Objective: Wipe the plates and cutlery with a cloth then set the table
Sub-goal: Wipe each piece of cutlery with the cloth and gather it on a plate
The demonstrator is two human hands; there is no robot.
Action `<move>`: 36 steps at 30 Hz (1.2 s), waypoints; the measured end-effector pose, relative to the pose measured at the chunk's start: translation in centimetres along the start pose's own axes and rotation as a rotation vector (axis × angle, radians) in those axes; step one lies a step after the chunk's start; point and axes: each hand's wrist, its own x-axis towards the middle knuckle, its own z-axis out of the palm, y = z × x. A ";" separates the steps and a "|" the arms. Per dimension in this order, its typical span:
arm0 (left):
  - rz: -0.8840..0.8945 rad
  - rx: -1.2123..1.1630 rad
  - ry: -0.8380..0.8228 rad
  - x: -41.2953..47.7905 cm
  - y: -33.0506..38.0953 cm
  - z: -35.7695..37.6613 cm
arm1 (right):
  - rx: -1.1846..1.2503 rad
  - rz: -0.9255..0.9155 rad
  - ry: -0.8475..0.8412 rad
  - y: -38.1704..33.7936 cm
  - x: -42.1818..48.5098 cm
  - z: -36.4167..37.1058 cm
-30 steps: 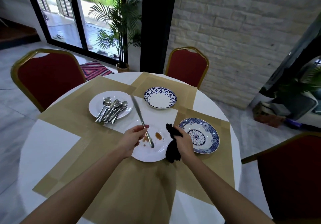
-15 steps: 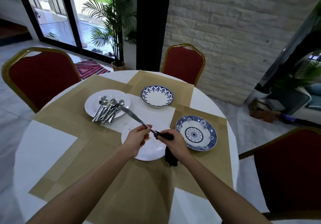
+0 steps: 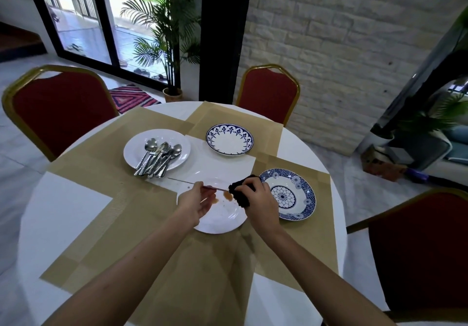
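Observation:
My left hand [image 3: 196,203] pinches a table knife [image 3: 182,181] near its middle, the blade pointing left and lying almost level. My right hand [image 3: 258,196] grips a black cloth [image 3: 239,194] wrapped around the knife's right end. Both hands hover over a white plate [image 3: 222,220] with brown sauce spots. A second white plate [image 3: 177,137] at the back left carries several spoons and forks [image 3: 158,157]. A blue-rimmed bowl plate [image 3: 230,139] sits at the back, and a blue patterned plate [image 3: 301,194] lies just right of my right hand.
Beige placemats [image 3: 101,163] cover the round white table [image 3: 63,204]. Red chairs with gold frames stand at the left [image 3: 58,113], the back [image 3: 268,92] and the right [image 3: 425,249]. A potted palm [image 3: 169,47] stands by the glass door.
The knife has swung from pointing up and away to lying nearly level over the stained plate. My right hand brought the cloth up and closed it around the knife's end.

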 end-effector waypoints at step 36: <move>0.102 0.001 -0.284 -0.7 0.2 0.3 | 0.933 0.516 -0.110 1.0 1.2 -2.0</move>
